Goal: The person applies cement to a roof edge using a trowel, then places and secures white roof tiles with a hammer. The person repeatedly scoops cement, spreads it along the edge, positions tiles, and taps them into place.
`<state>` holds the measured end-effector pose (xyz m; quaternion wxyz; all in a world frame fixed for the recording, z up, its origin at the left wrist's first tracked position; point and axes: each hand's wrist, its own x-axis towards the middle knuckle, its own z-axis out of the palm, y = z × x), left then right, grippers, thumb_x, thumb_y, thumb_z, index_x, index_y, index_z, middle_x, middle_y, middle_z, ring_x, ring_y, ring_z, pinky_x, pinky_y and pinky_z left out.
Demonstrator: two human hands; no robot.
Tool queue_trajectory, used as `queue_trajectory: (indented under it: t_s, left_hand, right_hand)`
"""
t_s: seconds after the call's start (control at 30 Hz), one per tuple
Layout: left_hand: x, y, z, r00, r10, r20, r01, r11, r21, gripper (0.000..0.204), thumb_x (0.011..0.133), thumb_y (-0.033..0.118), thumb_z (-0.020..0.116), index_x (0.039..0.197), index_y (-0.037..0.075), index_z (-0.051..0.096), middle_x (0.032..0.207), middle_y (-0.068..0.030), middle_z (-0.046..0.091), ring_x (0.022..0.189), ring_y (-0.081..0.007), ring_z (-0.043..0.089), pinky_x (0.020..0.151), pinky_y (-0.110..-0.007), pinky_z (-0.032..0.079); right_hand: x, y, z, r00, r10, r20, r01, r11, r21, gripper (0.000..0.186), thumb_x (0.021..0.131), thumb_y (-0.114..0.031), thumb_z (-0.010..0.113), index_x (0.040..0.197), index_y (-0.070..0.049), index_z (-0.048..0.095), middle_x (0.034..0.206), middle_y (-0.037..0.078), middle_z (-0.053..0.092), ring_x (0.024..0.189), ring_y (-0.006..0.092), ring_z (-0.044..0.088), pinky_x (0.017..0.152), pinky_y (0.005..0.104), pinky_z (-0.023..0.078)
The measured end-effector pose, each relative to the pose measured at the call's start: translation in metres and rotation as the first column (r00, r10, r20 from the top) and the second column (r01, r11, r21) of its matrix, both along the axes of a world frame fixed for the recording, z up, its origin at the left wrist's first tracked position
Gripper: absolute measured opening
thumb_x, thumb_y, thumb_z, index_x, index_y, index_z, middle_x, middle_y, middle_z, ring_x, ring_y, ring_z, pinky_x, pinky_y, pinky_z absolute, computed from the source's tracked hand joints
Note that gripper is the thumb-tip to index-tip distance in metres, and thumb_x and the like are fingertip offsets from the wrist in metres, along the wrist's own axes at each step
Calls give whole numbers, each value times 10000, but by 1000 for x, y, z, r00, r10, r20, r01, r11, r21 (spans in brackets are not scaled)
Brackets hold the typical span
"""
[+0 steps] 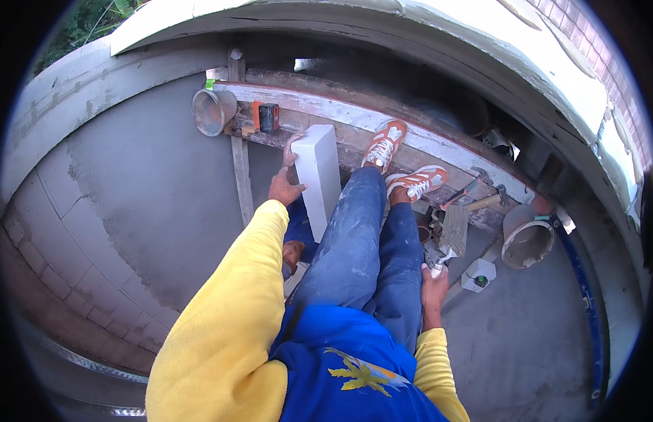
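A long white building block (318,165) stands on end, slightly tilted, just left of my legs. My left hand (287,188) is at its left side, the thumb against the edge and the fingers partly hidden. Just above, another person's hand (292,149) rests on the same block; that person is mostly hidden below, beside my leg. Low by my right leg, my right hand (434,292) is closed round the pale handle of a trowel (449,253). A grey, mortar-smeared board-like piece (454,229) lies beyond the handle; whether it belongs to the trowel I cannot tell.
My shoes (418,183) stand on a plank scaffold (305,102). Buckets (214,112) (529,243) hang at both ends. An orange-and-black device (267,117), hammers (485,202) and a white bottle-like container (478,274) are nearby. A blue level (587,302) leans at right.
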<state>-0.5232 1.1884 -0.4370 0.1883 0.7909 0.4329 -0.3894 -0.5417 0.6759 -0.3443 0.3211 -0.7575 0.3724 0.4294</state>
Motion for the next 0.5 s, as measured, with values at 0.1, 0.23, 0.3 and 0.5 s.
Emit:
queue_trajectory:
  t_s: [0.1,0.23,0.3,0.5]
  left_hand:
    - [39,4,-35,997,75,-4,-75,997,-17,1285,698,444,999,1655,-59,305,1622,-332,458,1498,-463,475,1235,-464,434]
    - [26,11,-100,995,65,80,-72,994,87,1515,578,591,1030,1698,7,193,1608,-332,413,1502,-495,430,1259,-526,389]
    - [37,11,-126,995,103,7,-103,972,213,1550,554,635,1023,1713,54,174,1649,-312,380,1550,-470,379,1246,-582,372]
    - [97,16,-175,932,37,360,-129,963,237,1527,572,649,1010,1672,-29,195,1623,-320,410,1517,-491,404,1263,-560,315]
  right_hand:
    - [-13,-7,-15,992,-123,16,123,992,7,465,966,-308,802,1193,62,635,1057,171,722,925,260,675,891,406,536]
    - [-3,-14,-18,971,-227,73,232,971,-65,419,970,-305,808,1152,29,632,997,95,681,881,191,613,849,370,525]
    - [-7,-22,-26,965,-246,87,254,963,-89,398,971,-299,814,1135,15,633,995,78,677,877,172,609,832,352,521]
    - [-36,-31,-44,902,-431,33,430,902,37,332,973,-278,828,1085,-38,628,928,9,654,815,100,583,776,293,506]
